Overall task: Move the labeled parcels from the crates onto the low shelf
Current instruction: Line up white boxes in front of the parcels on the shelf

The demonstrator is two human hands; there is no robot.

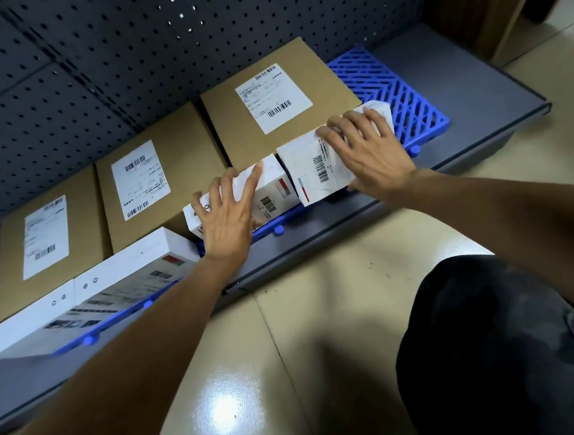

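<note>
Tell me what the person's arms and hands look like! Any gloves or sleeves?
No gloves, and no sleeves showing: both arms are bare right to the picture's edge. The left hand and right hand show no rings, and no watch or band sits on either wrist.

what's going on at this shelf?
A person is placing small white parcels at the front of the blue mat on the low shelf. The left hand lies spread on the left white parcel, the right hand on the right white parcel. Three labelled brown parcels lie behind; more white boxes sit further left.
</note>
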